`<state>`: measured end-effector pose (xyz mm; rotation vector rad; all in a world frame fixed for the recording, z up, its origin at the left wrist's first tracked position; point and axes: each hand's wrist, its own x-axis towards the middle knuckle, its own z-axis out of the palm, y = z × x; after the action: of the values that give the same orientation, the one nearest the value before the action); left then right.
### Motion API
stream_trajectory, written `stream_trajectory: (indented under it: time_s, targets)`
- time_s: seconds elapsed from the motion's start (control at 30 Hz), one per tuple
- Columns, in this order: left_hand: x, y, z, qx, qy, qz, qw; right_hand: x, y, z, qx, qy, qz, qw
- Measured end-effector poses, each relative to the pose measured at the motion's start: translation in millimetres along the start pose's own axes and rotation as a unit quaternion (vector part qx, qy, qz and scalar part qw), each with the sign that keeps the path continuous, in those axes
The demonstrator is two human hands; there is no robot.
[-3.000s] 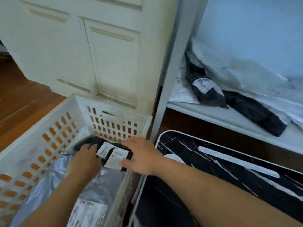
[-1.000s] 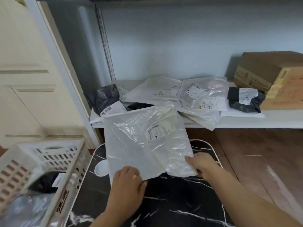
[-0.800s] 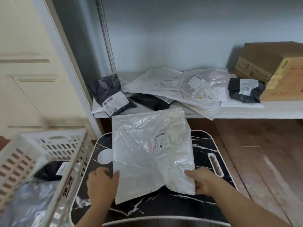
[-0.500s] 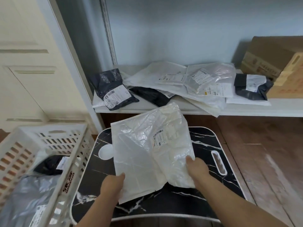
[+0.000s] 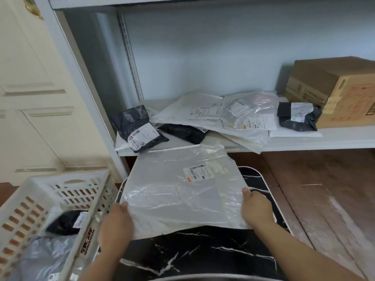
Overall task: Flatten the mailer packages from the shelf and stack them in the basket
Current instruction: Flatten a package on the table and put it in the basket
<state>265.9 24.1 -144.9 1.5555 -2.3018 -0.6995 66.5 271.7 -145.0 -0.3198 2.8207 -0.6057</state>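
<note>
While several black and white mailers (image 5: 213, 120) remain on the shelf (image 5: 334, 138) | both hands, left (image 5: 115, 224) and right (image 5: 256, 209), pinch a translucent white plastic mailer (image 5: 178, 189) right of the white slatted basket (image 5: 60, 199) | basket holds two already

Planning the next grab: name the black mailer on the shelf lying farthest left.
The black mailer at the shelf's left end, label up, by the post.

A mailer (image 5: 178, 191) is lying on the tabletop (image 5: 203, 252), the basket (image 5: 40, 216) sitting to its left holding two packages (image 5: 65, 222). Behind, the shelf (image 5: 334, 138) is carrying more mailers (image 5: 213, 118), a box (image 5: 341, 92) sitting far right.
</note>
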Motion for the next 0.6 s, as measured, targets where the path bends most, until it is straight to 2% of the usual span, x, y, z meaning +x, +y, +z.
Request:
stream_trajectory:
  time_s: [0.07, 0.13, 0.17, 0.2, 0.27, 0.33, 0.43, 0.5, 0.6]
  targets:
    - [-4, -4, -8, 0.079, -0.087, -0.014, 0.993, -8, 8, -3, -0.066, -0.069, -0.015, 0.995]
    - [-11, -2, -17, 0.226, -0.161, 0.010, 0.961, -17, 19, -8, -0.117, -0.135, -0.030, 0.984]
    - [-17, 2, -17, 0.239, -0.192, 0.005, 0.952, -20, 26, -8, -0.092, -0.171, -0.010, 0.981]
    - [-19, 4, -14, 0.255, -0.217, 0.007, 0.942, -24, 32, -10, -0.014, -0.204, 0.018, 0.979]
    - [-31, 14, -11, 0.302, -0.267, 0.045, 0.914, -37, 36, -17, 0.128, -0.289, 0.061, 0.947]
    - [-32, 20, -5, 0.345, -0.319, 0.092, 0.878, -38, 42, -16, 0.098, -0.337, 0.030, 0.936]
    - [-19, 23, 9, 0.366, -0.307, 0.133, 0.869, -26, 45, -8, -0.055, -0.258, -0.046, 0.963]
    - [-13, 30, 14, 0.367, -0.293, 0.150, 0.870, -18, 44, -9, -0.081, -0.241, -0.048, 0.966]
    - [-1, 42, 23, 0.349, -0.282, 0.169, 0.877, 4, 39, -10, -0.137, -0.201, -0.107, 0.964]
